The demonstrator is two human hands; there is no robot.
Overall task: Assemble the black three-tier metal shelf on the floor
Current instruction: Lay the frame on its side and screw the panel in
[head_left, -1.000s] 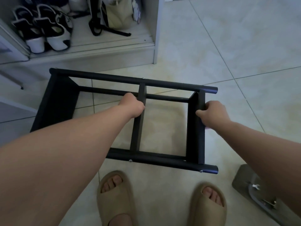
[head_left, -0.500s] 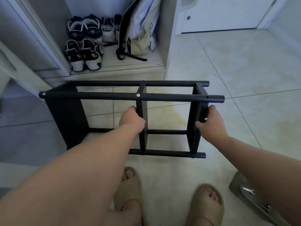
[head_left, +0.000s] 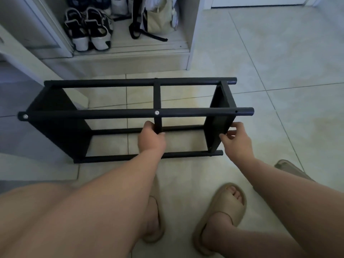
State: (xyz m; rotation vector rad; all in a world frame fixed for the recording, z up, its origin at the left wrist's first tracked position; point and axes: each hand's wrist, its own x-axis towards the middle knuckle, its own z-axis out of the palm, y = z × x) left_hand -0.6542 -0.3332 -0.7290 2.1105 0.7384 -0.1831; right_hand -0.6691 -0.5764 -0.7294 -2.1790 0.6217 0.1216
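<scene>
Black metal, the shelf frame (head_left: 93, 114) is lying on the tiled floor (head_left: 279, 71) with its four long tubes horizontal, directly ahead of the person's tan slippers (head_left: 221, 207). The left hand (head_left: 151, 139) is gripping the middle crossbar (head_left: 157, 97), with its fingers curled round the bar's lower stretch. The right hand (head_left: 237, 144) is pinching the near edge of the right end panel (head_left: 216, 125), thumb and fingertips closing on it.

Just above the left grip, the near top tube (head_left: 195, 111) is running across, and a silver screw (head_left: 157, 113) is sitting where the crossbar meets it. Above the right grip, a small screw hole (head_left: 236, 111) is showing in the same tube, close to its free end. Well to the left of both grips, the left end panel (head_left: 55, 127) is closing off the frame, with a second screw (head_left: 25, 116) at its corner.

Beyond the grips, the far tube (head_left: 111, 84) is lying near the base of an open cabinet (head_left: 193, 34), which is holding sandals (head_left: 87, 32) and a bag (head_left: 158, 19). To the right of the right grip, the tube ends are jutting past the panel, and open tile is stretching away on that side.
</scene>
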